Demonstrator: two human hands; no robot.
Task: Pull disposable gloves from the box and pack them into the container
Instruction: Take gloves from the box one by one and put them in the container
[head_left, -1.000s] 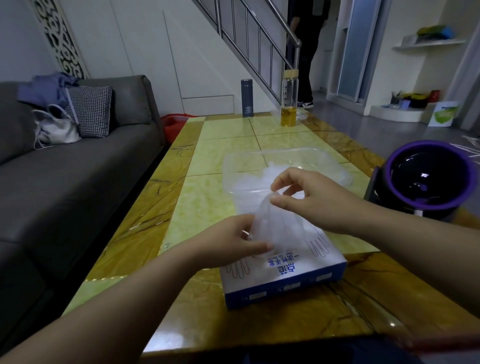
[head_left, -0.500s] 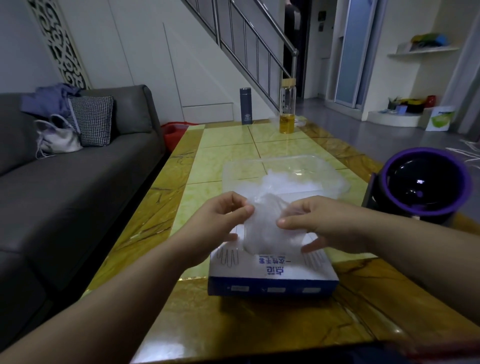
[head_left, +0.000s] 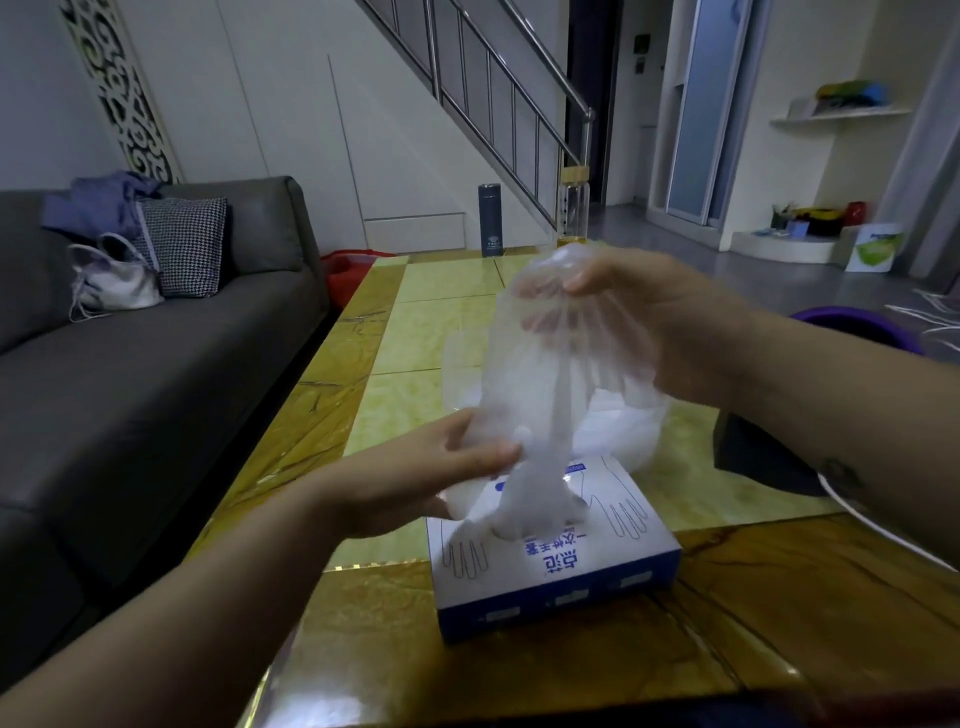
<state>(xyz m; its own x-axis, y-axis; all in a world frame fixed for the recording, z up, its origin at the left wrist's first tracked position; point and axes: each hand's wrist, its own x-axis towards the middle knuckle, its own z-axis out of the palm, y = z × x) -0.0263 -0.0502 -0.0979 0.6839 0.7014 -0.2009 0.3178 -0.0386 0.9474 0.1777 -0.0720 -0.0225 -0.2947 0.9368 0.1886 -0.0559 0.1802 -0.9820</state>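
Observation:
A blue and white glove box lies near the front of the yellow table. A clear plastic glove stretches up from the box's slot. My right hand pinches its top end, raised well above the table. My left hand grips the glove lower down, just above the box's left side. Behind the glove sits the clear container with several crumpled gloves in it, mostly hidden by the glove and my hands.
A grey sofa runs along the table's left side. A dark flask and a glass bottle stand at the far edge. A purple-rimmed black appliance with a white cord sits at the right.
My right hand has risen from just above the box to high over the table, drawing the glove out long. My left hand has dropped a little toward the box.

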